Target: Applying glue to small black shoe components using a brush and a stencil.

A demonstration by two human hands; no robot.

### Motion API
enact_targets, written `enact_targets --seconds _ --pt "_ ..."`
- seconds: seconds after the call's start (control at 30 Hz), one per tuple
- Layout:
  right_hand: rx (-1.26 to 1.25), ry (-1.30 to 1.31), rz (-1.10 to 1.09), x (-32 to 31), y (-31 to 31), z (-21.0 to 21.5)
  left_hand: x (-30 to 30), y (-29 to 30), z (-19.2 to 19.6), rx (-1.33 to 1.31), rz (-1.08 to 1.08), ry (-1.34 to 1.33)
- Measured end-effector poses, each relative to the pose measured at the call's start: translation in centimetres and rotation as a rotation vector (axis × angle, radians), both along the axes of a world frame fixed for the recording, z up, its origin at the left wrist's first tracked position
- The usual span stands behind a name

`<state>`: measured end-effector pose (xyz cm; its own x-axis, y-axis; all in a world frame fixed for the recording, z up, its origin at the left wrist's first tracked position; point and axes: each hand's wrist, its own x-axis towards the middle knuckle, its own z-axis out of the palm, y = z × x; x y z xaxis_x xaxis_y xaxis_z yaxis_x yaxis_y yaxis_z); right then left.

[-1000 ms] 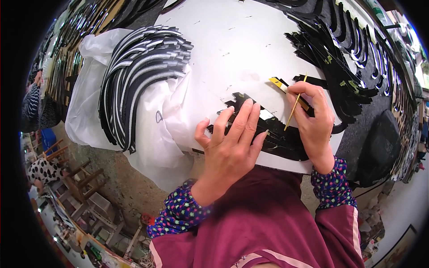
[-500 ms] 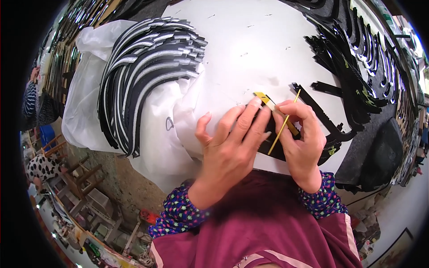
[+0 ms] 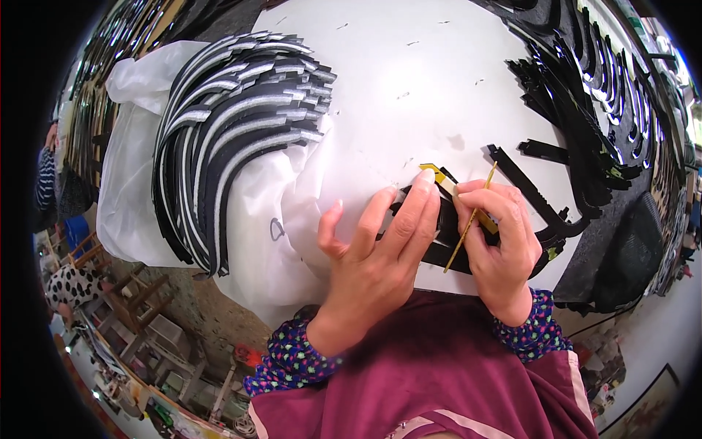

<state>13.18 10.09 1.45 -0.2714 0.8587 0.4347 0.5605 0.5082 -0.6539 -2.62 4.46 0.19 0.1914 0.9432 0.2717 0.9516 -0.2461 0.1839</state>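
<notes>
My left hand [image 3: 380,260] lies with fingers stretched out and spread, its fingertips pressing on a curved black piece [image 3: 450,219] at the near edge of the white board. Beside its index and middle fingertips is a yellow angled strip [image 3: 439,175] with a pale section; it runs under my right fingers and shows again beyond them. My right hand [image 3: 504,241] is closed in a pinch, with a thin yellow stick [image 3: 460,247] slanting across its fingers. Its fingertips cover part of the strip, so I cannot tell what exactly they touch there.
To the left, a fanned stack of curved black-and-white strips [image 3: 241,132] lies on crumpled white plastic sheeting [image 3: 128,190]. Black strips [image 3: 563,110] pile up at the right of the white board [image 3: 380,66]. A dark mesh-like bundle [image 3: 625,252] sits near the right edge. Another person's striped sleeve [image 3: 45,179] shows far left.
Both hands have shifted slightly nearer to me, along with the yellow strip and the black piece. The thin yellow stick remains in my right hand. The whole view has moved a little.
</notes>
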Motion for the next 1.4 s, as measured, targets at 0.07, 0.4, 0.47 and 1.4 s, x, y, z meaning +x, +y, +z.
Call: enact_targets --seconds 0.07,0.4,0.47,1.4 --pt "0.010 -0.009 -0.001 0.00 -0.04 0.06 0.05 0.03 -0.11 -0.007 0.011 0.003" --pt "-0.024 -0.039 0.013 0.01 -0.05 0.40 0.03 0.15 -0.06 -0.016 0.017 0.021" --pt "-0.025 -0.040 0.016 -0.01 -0.04 0.35 0.04 0.17 -0.03 -0.020 0.019 0.020" --pt "0.035 -0.041 0.038 0.19 0.14 0.17 0.18 0.32 0.41 -0.053 0.029 -0.001"
